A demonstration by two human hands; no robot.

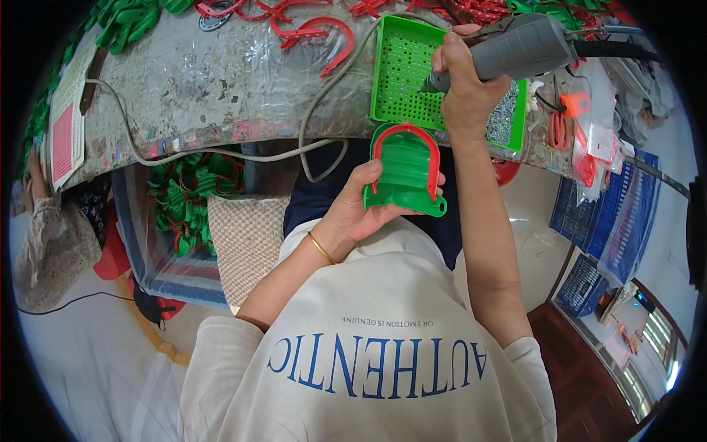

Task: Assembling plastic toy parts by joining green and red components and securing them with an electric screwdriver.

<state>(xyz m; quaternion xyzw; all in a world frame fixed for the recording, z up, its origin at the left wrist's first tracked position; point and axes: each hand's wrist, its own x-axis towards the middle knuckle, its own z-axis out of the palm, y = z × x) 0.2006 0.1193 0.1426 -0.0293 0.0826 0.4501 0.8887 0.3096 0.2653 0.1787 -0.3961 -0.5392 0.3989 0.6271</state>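
My left hand [347,212] is closed round the lower side of a green plastic piece [406,168], curved and ribbed, with a small loop at one corner. A red U-shaped frame [433,163] lies along the edge of that piece. My right hand [471,103] grips a grey power screwdriver [524,48], its tip pointing left over a green perforated tray [401,74]. Small silvery pieces, apparently screws [502,119], fill the tray's right part, partly behind my right wrist. The screwdriver's tip is apart from the green piece.
Red U-shaped parts [339,40] and green parts [129,22] lie along the worn table [221,96]. A grey cable [243,158] crosses its front edge. Below stands a bin [188,286] of green-and-red pieces [188,191]. Red-handled scissors [560,131] lie right. Another person's sleeve [55,247] shows far left.
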